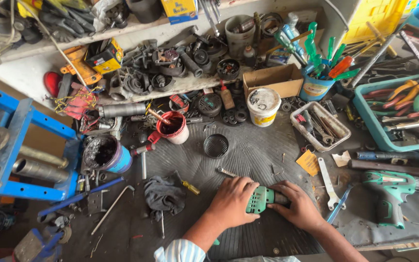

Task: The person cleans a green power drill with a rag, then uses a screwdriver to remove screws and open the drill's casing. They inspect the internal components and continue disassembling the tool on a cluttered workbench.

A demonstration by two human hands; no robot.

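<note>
Gripping a small green power tool (262, 199) near the front of the dark ribbed mat (248, 145) on the tabletop (132, 228): left hand (231, 201) curled over its plastic body, right hand (298, 208) pinching the dark metal nose. Probably rigid, compact, moderately heavy, perhaps greasy. Best grasped around the moulded green body, not the narrow nose.

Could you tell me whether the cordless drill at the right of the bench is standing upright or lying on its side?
Lying on its side: the green cordless drill rests flat on the bench, chuck pointing right.
</note>
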